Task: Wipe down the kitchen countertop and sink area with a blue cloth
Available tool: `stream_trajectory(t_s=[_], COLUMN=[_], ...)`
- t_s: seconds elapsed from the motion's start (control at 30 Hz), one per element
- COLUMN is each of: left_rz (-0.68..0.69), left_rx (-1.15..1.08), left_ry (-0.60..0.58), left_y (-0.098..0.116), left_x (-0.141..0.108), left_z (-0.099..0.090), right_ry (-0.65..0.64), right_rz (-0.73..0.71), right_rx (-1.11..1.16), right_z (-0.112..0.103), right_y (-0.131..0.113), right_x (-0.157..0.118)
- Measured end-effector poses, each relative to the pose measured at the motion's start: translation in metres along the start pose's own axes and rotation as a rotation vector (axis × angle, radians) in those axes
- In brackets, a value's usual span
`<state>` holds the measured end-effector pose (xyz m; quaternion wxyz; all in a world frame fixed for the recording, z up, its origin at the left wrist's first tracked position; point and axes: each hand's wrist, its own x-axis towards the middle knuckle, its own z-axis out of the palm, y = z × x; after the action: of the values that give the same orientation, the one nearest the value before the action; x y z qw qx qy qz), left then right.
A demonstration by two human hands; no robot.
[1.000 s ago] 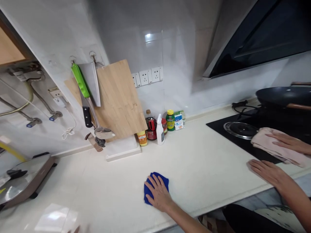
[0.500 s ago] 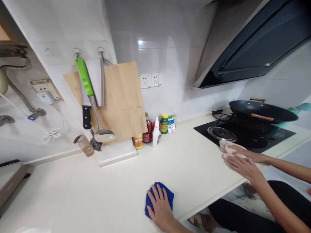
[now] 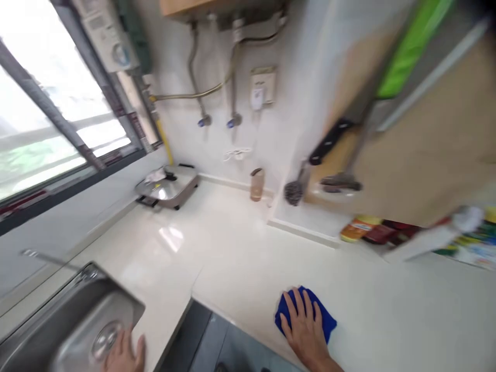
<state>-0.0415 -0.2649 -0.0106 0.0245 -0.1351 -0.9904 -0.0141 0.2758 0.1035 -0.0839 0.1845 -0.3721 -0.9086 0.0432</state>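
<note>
"Where's the right hand (image 3: 305, 324)?"

"Spread flat on a blue microfiber cloth (image 3: 326, 324), fingers apart, pressing it onto the cream tabletop (image 3: 232, 248) near the front edge."

"Is that a good way to work it?"

"I'd judge so. An open palm spreads the pressure, and the fingers cover much of the cloth. Even pressure across the whole hand matters most."

"And the left hand (image 3: 123, 355)?"

"Blurred and low, at a stainless-steel sink (image 3: 58, 305), fingers pointing up. I can't tell whether it's holding anything."

"What's nearest the cloth?"

"A steel-wool scrubber (image 3: 293, 192) stands well back by the wall, and a blurred jar (image 3: 358, 230) sits farther right."
</note>
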Motion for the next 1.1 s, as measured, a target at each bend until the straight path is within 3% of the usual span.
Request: stream_trajectory(t_s=[0.07, 0.23, 0.37, 0.93, 1.1], left_rz=[-0.016, -0.004, 0.002, -0.007, 0.003], left_rx=[-0.069, -0.130, -0.173, -0.335, -0.337], left_ry=[0.031, 0.060, 0.057, 0.032, 0.064], left_y=[-0.009, -0.006, -0.006, -0.012, -0.045], left_x=[-0.006, -0.011, -0.014, -0.029, -0.059], left_z=[0.010, 0.018, 0.019, 0.030, 0.022], right_ry=[-0.047, -0.197, -0.243, -0.241, -0.232], right_rz=[-0.085, -0.232, -0.325, -0.607, -0.665], right_rx=[-0.007, -0.071, -0.103, -0.123, -0.072], right_z=[0.002, 0.008, 0.019, 0.064, 0.079], right_y=[-0.031, -0.111, -0.157, -0.279, -0.302], right_x=[0.010, 0.038, 0.058, 0.117, 0.137])
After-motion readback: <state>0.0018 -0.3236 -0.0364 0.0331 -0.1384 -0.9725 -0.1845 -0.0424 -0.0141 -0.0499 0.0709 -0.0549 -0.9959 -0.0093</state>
